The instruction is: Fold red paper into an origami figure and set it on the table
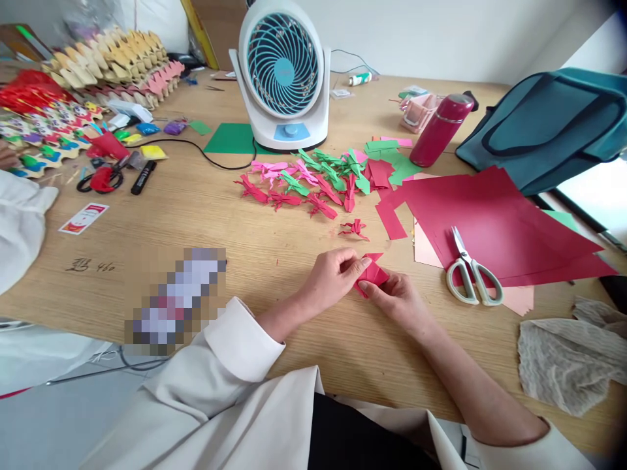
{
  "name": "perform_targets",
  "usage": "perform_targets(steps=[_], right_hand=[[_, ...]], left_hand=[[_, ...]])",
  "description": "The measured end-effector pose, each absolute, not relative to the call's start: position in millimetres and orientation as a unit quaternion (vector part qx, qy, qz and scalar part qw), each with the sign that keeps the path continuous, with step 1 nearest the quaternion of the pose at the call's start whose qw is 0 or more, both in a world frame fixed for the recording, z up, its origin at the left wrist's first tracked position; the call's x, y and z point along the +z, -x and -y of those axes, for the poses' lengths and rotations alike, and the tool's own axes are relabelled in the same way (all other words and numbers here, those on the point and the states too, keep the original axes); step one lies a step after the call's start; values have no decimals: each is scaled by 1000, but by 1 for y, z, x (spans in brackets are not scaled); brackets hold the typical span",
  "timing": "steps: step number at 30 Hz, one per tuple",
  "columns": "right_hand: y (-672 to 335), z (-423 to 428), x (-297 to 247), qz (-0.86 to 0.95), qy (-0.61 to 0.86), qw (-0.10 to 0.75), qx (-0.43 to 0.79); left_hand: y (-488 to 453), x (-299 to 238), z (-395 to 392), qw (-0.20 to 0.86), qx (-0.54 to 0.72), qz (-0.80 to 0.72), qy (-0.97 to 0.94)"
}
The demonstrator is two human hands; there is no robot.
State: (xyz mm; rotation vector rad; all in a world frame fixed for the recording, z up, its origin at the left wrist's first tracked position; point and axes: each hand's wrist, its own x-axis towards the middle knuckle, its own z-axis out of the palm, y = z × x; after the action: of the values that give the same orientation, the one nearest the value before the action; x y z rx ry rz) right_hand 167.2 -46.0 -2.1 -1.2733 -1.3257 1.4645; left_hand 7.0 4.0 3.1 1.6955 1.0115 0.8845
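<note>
A small piece of folded red paper (373,271) is held between both hands just above the table. My left hand (337,271) pinches its upper left side with thumb and fingers. From the lower right, my right hand (392,297) grips it, thumb on top and fingers underneath. Part of the paper is hidden behind the fingers. Just beyond the hands lies a small red origami figure (354,228). Farther back is a group of red, pink and green folded paper figures (321,205), next to cut red paper pieces (390,219).
White-handled scissors (473,277) rest on large red sheets (470,209) at right. A fan (284,72) stands at the back, a red bottle (443,127) and teal bag (543,130) back right. A crumpled cloth (563,365) lies right; a blurred phone-like object (179,297) left. Another person's sleeve (19,228) shows.
</note>
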Motion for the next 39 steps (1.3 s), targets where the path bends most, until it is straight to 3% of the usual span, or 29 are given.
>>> perform_targets(steps=[7, 29, 39], right_hand=[[-166, 46, 3, 502, 505, 381, 590], [-173, 51, 2, 537, 467, 365, 600], [-171, 49, 0, 510, 496, 393, 582]], left_hand=[[-8, 4, -4, 383, 420, -353, -743], [-7, -2, -9, 409, 432, -378, -710], [0, 0, -15, 359, 439, -374, -734]])
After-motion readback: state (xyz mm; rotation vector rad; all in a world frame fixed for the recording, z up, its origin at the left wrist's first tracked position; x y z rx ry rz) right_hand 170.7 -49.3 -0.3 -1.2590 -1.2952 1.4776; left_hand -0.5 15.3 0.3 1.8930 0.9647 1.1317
